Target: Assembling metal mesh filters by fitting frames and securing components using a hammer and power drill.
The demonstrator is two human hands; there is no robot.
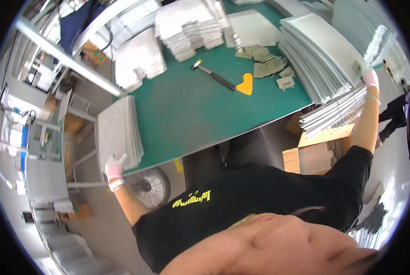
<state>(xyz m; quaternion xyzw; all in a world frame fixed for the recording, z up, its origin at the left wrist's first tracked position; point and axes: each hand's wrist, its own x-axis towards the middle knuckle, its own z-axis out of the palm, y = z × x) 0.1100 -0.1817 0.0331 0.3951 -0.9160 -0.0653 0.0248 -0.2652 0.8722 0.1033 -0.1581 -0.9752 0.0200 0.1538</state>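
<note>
My left hand [115, 166], in a white glove with a pink cuff, lies at the near corner of a stack of thin white panels [115, 123] on the table's left end. Its fingers look spread against the panels, not closed round one. Far to the right, my right hand [369, 75] is gloved too, beside a tall stack of curved light-grey panels [321, 55]. A blurred, ridged white shape [380, 43] shows just beyond it; whether the fingers hold it cannot be told.
On the green table [186, 123] lie a hammer [218, 79], a yellow scraper-like tool [245, 85] and small grey-green plates [268, 66]. More panel stacks [186, 27] line the far side. An open carton [314, 156] sits below right, a floor fan [146, 187] below left. Someone in dark clothes [397, 110] stands at right.
</note>
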